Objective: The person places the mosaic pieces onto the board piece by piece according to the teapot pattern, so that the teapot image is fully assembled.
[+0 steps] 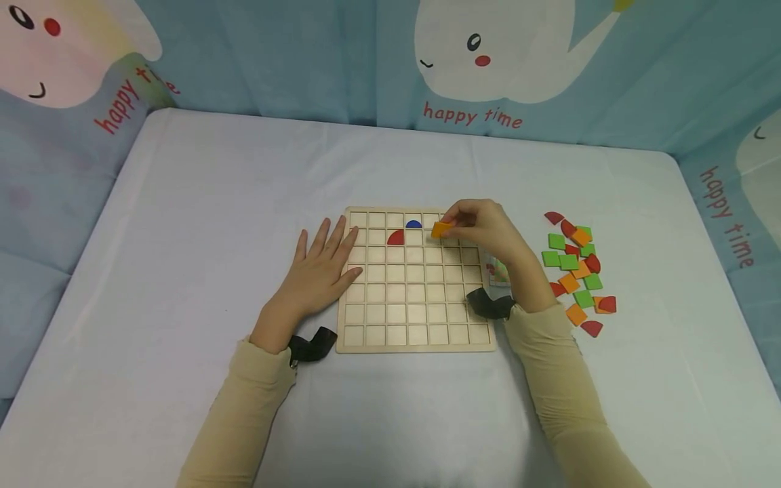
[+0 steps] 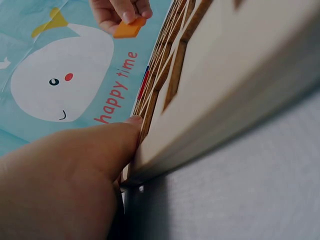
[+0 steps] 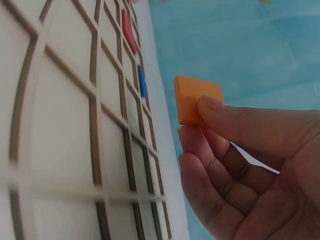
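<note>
Two pieces, a blue half-disc [image 1: 413, 224] and a red quarter-disc [image 1: 396, 238], sit in cells toward the far side of the grid board [image 1: 415, 349]. From my remote station I see the right hand [image 1: 485, 227] pinching an orange square tile [image 3: 190, 100] between thumb and fingers, raised above the board's far right part. The left hand [image 1: 320, 274] rests at the board's left edge, fingers straight and spread. I judge the step as placing this tile; the next move seems to call for squaring its edges to one cell. The tile looks smooth and thick, the board pale wood with raised slats. Loose tiles [image 1: 569, 262] lie right, on white cloth [image 1: 659, 379].
</note>
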`<state>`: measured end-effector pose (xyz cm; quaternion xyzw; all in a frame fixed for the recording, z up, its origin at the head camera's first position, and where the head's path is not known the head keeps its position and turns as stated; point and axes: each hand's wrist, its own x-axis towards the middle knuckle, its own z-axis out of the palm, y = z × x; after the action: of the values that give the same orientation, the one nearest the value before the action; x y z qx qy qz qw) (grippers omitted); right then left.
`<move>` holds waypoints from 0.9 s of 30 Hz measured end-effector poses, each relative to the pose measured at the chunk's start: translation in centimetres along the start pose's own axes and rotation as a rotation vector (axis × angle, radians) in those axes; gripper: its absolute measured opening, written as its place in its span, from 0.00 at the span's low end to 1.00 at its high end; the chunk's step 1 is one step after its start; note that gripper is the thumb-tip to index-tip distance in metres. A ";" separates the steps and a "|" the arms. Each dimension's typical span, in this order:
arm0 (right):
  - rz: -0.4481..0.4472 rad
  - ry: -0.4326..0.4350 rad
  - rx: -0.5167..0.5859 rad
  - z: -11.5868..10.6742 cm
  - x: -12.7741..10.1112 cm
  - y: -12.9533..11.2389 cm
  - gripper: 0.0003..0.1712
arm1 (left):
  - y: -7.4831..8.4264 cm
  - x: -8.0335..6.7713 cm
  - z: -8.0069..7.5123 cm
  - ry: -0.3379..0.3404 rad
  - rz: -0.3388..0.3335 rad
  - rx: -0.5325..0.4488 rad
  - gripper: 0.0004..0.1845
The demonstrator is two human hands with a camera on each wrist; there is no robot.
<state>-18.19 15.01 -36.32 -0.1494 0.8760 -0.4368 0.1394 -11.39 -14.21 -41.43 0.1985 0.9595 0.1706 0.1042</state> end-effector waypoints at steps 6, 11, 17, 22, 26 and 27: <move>-0.012 -0.047 -0.008 1.4 1.1 -0.6 0.05 | -0.1 0.0 0.1 0.000 0.007 -0.007 0.37; 0.018 -0.049 -0.022 2.3 1.6 -0.8 0.06 | -0.2 0.0 0.2 -0.010 0.005 -0.005 0.37; -0.012 -0.031 -0.037 2.7 1.6 -0.6 0.05 | -0.1 0.0 0.1 -0.011 0.007 -0.001 0.37; -0.022 -0.009 -0.044 2.8 1.6 -0.7 0.05 | -0.1 0.0 -0.1 -0.016 0.005 0.002 0.37; -0.030 -0.001 -0.057 2.9 1.6 -0.8 0.06 | 0.0 -0.1 -0.2 -0.022 0.000 0.002 0.37; -0.031 -0.001 -0.059 2.9 1.6 -0.8 0.06 | 0.0 0.0 -0.2 -0.023 -0.001 0.005 0.38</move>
<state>-18.46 11.85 -37.58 -0.1672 0.8860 -0.4129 0.1286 -11.41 -14.30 -41.26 0.2001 0.9588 0.1659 0.1149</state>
